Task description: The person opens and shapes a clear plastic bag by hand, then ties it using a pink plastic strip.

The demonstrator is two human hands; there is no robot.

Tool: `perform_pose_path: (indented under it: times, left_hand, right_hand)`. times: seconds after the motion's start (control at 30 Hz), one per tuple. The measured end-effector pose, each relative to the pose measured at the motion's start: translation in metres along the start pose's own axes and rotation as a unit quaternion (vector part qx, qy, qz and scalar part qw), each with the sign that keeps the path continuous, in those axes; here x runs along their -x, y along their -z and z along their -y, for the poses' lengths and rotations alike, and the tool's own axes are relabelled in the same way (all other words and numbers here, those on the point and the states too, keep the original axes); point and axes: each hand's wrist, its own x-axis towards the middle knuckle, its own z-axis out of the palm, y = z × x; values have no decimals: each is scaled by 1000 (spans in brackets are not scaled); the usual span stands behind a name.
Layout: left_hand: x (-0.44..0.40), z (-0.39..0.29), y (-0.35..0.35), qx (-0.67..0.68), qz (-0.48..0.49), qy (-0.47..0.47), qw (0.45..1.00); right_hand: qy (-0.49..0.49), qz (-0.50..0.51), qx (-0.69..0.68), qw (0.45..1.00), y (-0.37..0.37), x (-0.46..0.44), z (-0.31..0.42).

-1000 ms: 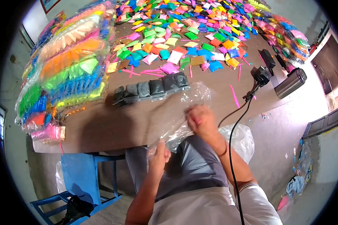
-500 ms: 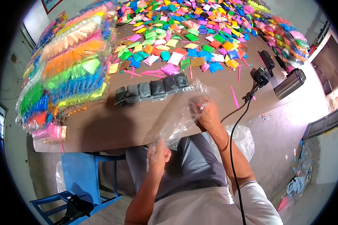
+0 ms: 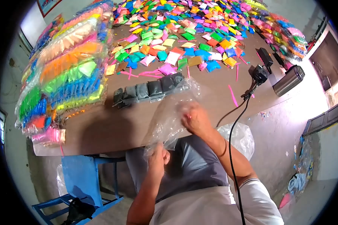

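Note:
A clear plastic bag [image 3: 164, 125] stretches between my two hands at the table's front edge. My left hand [image 3: 159, 155] is closed on its lower end, above my lap. My right hand [image 3: 193, 117], slightly blurred, is closed at the bag's right side. The bag's far end lies on the table just right of a row of black packets [image 3: 148, 90]. Those packets lie side by side, slightly overlapping.
Many small coloured packets [image 3: 172, 58] cover the back of the wooden table [image 3: 86, 131]. Bagged packets [image 3: 71, 63] are stacked at left, more [image 3: 281, 33] at right. A steel flask [image 3: 289, 80], black cable [image 3: 233, 138] and blue chair [image 3: 80, 174] are nearby.
My right hand moved up and right along the bag, then back left. My left hand stayed closed on the lower end. The bag's far end shifted slightly left over the table.

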Motion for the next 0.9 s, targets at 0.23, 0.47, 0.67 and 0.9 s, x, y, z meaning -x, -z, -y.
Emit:
perform_pose_path:
  times: [0.23, 0.47, 0.67, 0.9]
  left_hand:
    - [-1, -4, 3, 41, 39, -14, 998]
    - [1, -5, 3, 63, 50, 25, 996]
    - [-2, 2, 1, 72, 46, 59, 995]
    - [-2, -6, 1, 66, 74, 34, 994]
  right_hand:
    - [-68, 53, 20, 996, -1, -6, -18]
    - [-191, 140, 123, 964, 7, -17, -29]
    - [5, 41, 33, 999, -21, -5, -11]
    - [-109, 76, 128, 983, -13, -4, -29]
